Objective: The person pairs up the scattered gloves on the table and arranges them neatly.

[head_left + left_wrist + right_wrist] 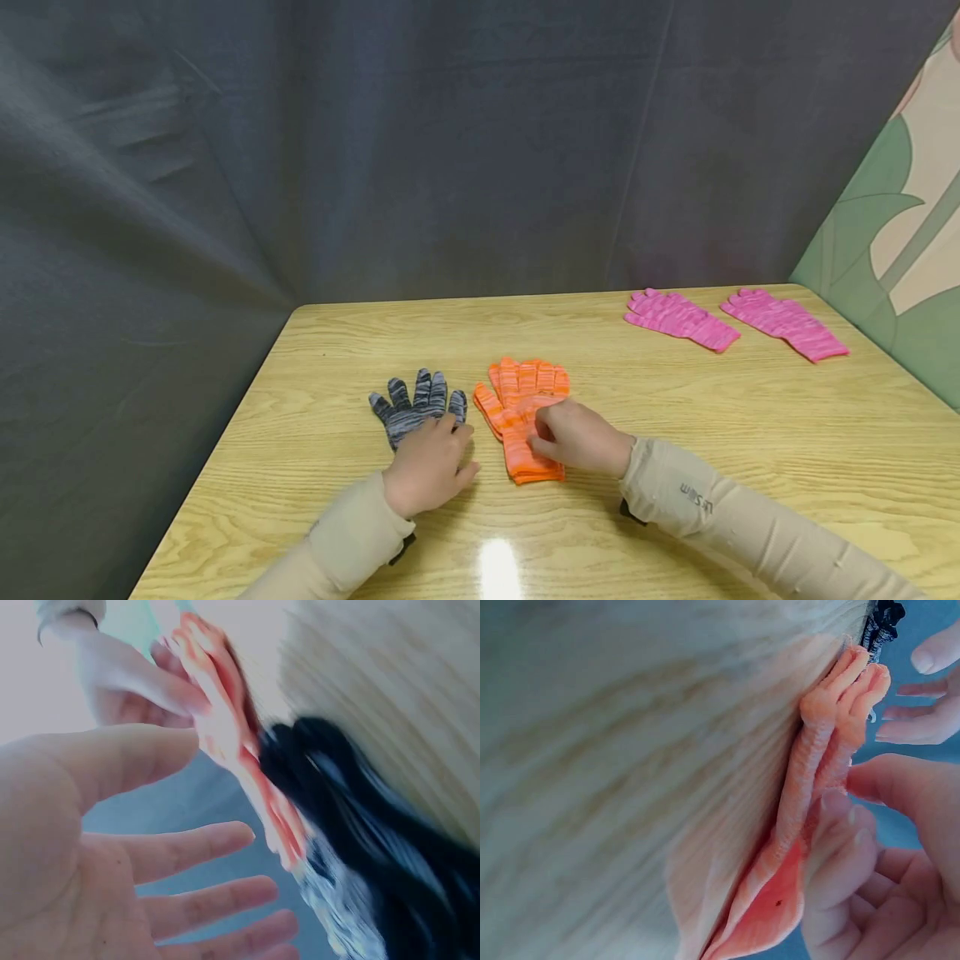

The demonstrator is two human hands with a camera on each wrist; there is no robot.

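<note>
A pair of orange knit gloves (517, 417) lies stacked on the table, fingers pointing away and cuffs toward me. My right hand (585, 437), with curled fingers, pinches the top orange glove near its right side. In the right wrist view the thumb and forefinger meet the orange fabric (810, 765), whose cuff stands partly apart in layers. A black-and-grey knit glove (418, 408) lies to the left, its cuff hidden under my left hand (431, 467). That hand hovers with loosely spread fingers and nothing in its grasp; the dark glove (352, 825) is close beside it in the left wrist view.
Two pink knit gloves lie apart at the back right, one further left (682, 321) and one near the right edge (786, 323). The wooden table (300, 417) meets a dark curtain (465, 150) behind and at left. A patterned panel (892, 242) stands at right.
</note>
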